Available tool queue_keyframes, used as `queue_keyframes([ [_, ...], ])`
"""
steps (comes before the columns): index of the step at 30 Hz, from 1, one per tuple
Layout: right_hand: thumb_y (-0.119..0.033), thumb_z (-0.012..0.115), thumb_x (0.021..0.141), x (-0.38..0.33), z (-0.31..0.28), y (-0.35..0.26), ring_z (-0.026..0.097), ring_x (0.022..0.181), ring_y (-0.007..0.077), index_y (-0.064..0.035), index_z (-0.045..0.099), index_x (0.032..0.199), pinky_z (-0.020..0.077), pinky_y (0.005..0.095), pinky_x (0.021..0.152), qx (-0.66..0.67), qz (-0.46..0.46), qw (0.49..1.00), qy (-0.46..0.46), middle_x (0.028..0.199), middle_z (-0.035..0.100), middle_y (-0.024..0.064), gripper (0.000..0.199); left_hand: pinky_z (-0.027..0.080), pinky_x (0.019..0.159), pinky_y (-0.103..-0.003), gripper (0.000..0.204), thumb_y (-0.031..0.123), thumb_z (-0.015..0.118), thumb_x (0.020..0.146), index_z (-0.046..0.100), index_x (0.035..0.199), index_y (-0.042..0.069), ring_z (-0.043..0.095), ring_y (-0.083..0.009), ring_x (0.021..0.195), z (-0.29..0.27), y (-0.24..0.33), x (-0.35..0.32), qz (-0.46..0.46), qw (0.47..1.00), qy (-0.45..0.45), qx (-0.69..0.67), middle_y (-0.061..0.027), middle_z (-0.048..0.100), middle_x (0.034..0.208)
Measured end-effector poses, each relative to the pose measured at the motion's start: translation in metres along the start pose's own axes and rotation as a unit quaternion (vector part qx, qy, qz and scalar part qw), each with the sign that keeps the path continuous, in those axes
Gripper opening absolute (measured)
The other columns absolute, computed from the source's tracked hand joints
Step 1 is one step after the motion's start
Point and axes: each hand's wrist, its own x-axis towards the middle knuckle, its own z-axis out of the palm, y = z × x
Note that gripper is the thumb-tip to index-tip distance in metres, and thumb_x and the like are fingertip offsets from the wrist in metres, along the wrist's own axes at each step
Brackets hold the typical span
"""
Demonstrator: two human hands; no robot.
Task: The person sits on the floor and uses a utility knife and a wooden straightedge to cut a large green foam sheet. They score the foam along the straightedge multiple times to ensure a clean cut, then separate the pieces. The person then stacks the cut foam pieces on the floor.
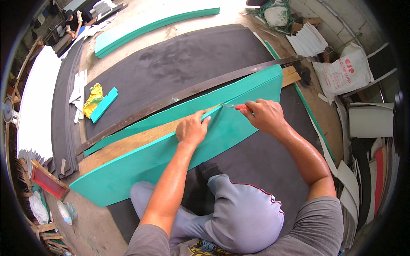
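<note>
A long teal foam sheet (124,173) lies across a wooden plank (139,138) in front of me. A slit runs along it from the left, so its near part hangs apart from the far strip (158,116). My left hand (191,129) pinches the near part's cut edge, just left of where the slit ends. Closed around a red-handled knife (241,107) is my right hand (265,115). The thin blade touches the foam where the two parts meet, pointing left. Fingers hide some of the handle.
Behind the foam lies a long dark metal bar (179,97) on black sheeting (171,55). A yellow cloth (92,101) and teal offcut (104,105) lie left. Farther off are stacked teal strips (149,30) and another person (73,23). White sacks (344,70) stand right.
</note>
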Motion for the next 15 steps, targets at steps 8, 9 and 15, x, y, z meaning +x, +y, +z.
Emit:
queue_keyframes([
  [8,-0.047,0.063,0.102,0.014,0.008,0.003,0.069,0.054,0.0317,-0.0082,0.075,0.071,0.0529,0.0420,0.050,-0.058,0.009,0.998,-0.019,0.059,0.067,0.0140,0.051,0.059,0.079,-0.046,0.037,0.043,0.073,0.095,0.078,0.120,0.016,0.075,-0.0347,0.095,-0.002,0.007,-0.008,0.010,1.000,0.004,0.011,-0.0143,0.079,0.104],
  [9,-0.047,0.063,0.102,0.015,0.008,0.003,0.070,0.054,0.0314,-0.0081,0.075,0.071,0.0530,0.0418,0.050,-0.061,0.011,0.998,-0.026,0.060,0.067,0.0139,0.051,0.059,0.080,-0.046,0.037,0.042,0.073,0.095,0.077,0.120,0.016,0.075,-0.0346,0.095,-0.003,0.009,-0.009,0.008,1.000,0.001,0.014,-0.0141,0.079,0.104],
  [15,-0.048,0.060,0.104,0.013,0.010,0.008,0.070,0.051,0.0266,-0.0072,0.076,0.074,0.0529,0.0389,0.049,-0.077,0.002,0.997,-0.014,0.059,0.067,0.0125,0.053,0.059,0.082,-0.046,0.037,0.042,0.072,0.095,0.077,0.121,0.016,0.075,-0.0343,0.098,0.001,0.002,-0.009,0.030,0.999,0.011,0.001,-0.0133,0.079,0.108],
])
